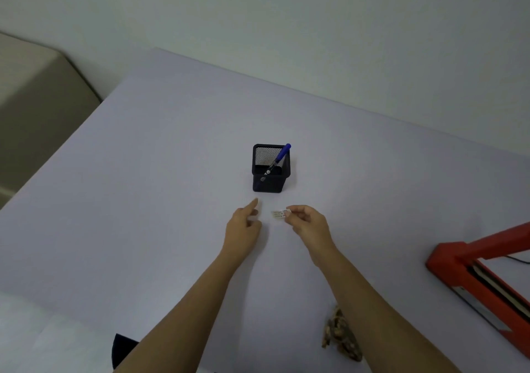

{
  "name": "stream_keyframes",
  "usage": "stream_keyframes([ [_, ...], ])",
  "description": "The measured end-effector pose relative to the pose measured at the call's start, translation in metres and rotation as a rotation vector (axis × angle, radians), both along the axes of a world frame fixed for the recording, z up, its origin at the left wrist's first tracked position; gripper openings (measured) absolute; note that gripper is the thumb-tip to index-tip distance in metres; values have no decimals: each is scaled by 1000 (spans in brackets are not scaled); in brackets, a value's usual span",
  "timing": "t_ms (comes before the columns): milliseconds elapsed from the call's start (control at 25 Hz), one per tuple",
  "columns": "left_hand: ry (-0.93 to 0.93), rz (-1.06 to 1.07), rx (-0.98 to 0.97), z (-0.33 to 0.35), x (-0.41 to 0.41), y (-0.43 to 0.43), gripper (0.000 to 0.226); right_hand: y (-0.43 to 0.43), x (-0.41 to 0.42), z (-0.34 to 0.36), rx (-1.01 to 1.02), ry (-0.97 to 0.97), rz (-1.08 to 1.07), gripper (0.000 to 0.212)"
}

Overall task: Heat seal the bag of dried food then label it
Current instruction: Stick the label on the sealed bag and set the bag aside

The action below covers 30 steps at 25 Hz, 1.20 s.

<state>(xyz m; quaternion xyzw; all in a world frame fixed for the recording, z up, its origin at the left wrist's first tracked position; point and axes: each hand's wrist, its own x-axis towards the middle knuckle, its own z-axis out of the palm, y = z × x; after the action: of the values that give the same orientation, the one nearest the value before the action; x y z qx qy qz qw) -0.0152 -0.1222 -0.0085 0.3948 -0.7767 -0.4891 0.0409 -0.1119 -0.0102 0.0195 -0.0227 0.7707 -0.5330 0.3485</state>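
1. The right hand (308, 222) pinches a small label (279, 214) between thumb and forefinger, low over the table (143, 200).
2. The left hand (243, 229) is just beside it and clear of the label, with the index finger stretched out and the other fingers loosely curled.
3. The bag of dried food (341, 335) lies near the table's front edge, partly behind the right forearm.
4. A black mesh pen holder (269, 185) (one blue pen (282, 154) leaning inside) stands just beyond the hands.
5. The red heat sealer (473, 269) sits far right, arm raised.

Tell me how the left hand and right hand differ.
The right hand pinches a small label; the left hand holds nothing. The left hand's forefinger points straight toward the pen cup; the right hand's fingers curl inward. Both reach over the table, just short of the cup.
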Motion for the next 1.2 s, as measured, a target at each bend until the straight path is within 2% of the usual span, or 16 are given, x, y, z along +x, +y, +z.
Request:
stream_keyframes([
  [120,134,73,64,40,24,17,30,22,32,49,-134,-115,-93,6],
  [240,310,67,125,84,47,43,20,47,54,91,-191,-27,-147,6],
  [400,496,56,129,124,56,65,26,67,67,123,-232,52,-188,9],
  [560,599,2,-31,130,59,81,24,80,74,139,-242,73,-220,11],
  [720,707,-90,-366,130,61,90,28,90,78,146,-199,63,-239,10],
  [800,722,-119,-471,130,63,93,26,94,81,148,-184,56,-233,9],
  [1200,820,-129,-567,126,76,99,18,102,93,156,-186,94,-230,9],
])
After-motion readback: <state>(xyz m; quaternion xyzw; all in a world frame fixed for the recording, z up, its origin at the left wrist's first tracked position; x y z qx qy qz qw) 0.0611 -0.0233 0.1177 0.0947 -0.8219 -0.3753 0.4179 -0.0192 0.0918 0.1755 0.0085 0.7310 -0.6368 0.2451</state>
